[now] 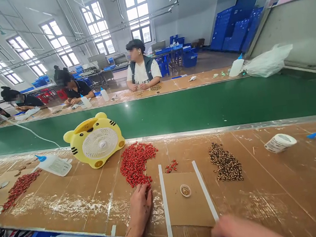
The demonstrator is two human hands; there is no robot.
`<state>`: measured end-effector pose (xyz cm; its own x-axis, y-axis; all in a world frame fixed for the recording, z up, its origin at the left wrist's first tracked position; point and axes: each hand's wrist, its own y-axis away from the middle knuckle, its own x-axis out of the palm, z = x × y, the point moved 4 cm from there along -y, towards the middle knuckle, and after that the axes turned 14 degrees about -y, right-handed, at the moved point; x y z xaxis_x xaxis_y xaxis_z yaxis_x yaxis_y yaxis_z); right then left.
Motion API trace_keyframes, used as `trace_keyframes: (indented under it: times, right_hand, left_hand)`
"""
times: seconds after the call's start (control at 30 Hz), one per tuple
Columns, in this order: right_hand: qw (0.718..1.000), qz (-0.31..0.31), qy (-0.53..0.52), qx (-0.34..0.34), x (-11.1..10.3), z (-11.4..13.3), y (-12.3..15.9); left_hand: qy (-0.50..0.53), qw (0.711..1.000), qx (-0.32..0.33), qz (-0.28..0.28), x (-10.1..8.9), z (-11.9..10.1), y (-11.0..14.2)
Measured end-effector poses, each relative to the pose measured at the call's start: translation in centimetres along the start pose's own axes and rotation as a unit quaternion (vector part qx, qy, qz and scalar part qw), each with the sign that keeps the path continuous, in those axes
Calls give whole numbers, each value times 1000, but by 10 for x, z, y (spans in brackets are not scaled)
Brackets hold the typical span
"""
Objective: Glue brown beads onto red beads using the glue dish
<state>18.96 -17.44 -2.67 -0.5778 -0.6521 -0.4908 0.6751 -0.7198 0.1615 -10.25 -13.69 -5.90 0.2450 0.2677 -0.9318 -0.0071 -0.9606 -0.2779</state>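
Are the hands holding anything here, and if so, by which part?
The left hand lies palm-down, fingertips against the red beads, with nothing visibly held. The right hand is blurred at the frame's edge, so any hold cannot be told.

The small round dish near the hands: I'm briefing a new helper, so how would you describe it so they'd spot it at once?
Below and right of the yellow tiger-shaped fan on the wooden workbench, find the cardboard sheet between two white strips, with red beads to its left and brown beads to its right. The small round dish sits on it, alone, pale-rimmed and far smaller than either heap.
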Motion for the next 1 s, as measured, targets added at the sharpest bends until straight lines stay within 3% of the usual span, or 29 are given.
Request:
trace_keyframes:
  times: [0.03, 0.07, 0.13, 0.2, 0.3, 0.47, 0.73, 0.83, 1.0]
  right_hand:
    - [999, 31, -25, -9, -15, 5, -14]
    - [998, 14, -49, -26, -32, 10, -29]
    - [992, -79, -95, -42, -61, 10, -62]
    - [985, -118, -114, -53, -68, 2, -90]
    - [978, -137, -138, -81, -57, -19, -110]
    - [964, -160, -189, -98, -41, -50, -105]
    - [971, -106, -191, -99, -43, -46, -106]
    - [970, -92, -202, -98, -44, -45, -107]
    - [975, -89, -180, -93, -44, -42, -109]
  left_hand:
    - [0, 1000, -1, 1, 1, 0, 0]
    - [0, 1000, -1, 3, 1, 0, 0]
    - [-2, 1000, 3, 13, 2, -1, 0]
    - [-10, 1000, 10, 22, 0, -2, 0]
    - [-30, 999, 22, 23, -2, -4, 0]
    - [-77, 994, 78, 31, 0, -7, -3]
    - [-233, 947, 165, 145, 10, -10, -27]
    - [-188, 949, 181, 175, 8, -11, -35]
    - [56, 981, 133, 126, -7, -20, -43]
